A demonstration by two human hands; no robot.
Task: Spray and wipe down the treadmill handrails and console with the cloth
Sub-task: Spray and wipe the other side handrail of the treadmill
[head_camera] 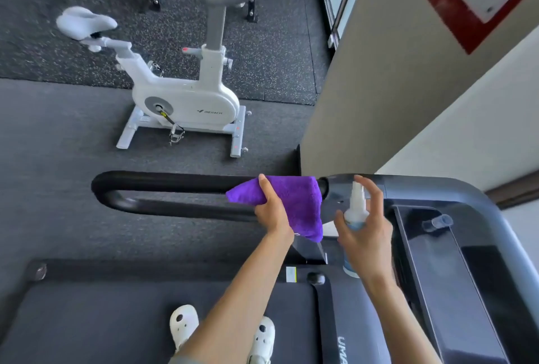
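At the handrail (175, 181) root, left hand (272, 212) is clamping the soft, limp purple cloth (294, 200) around the bar; right hand (366, 229), fingers curled, is holding the light, likely slick spray bottle (355, 212) mid-body.

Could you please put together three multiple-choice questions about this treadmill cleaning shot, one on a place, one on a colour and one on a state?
1. Where is the cloth?
A. on the treadmill belt
B. draped over the black handrail near the console
C. on the exercise bike saddle

2. What colour is the cloth?
A. purple
B. yellow
C. white

3. What is the right hand doing?
A. hanging idle
B. pressing the console
C. holding a spray bottle

Answers: 1 B, the left hand grips it there on the rail; 2 A, it is plainly purple; 3 C, the fingers wrap the bottle, with one finger over the nozzle.
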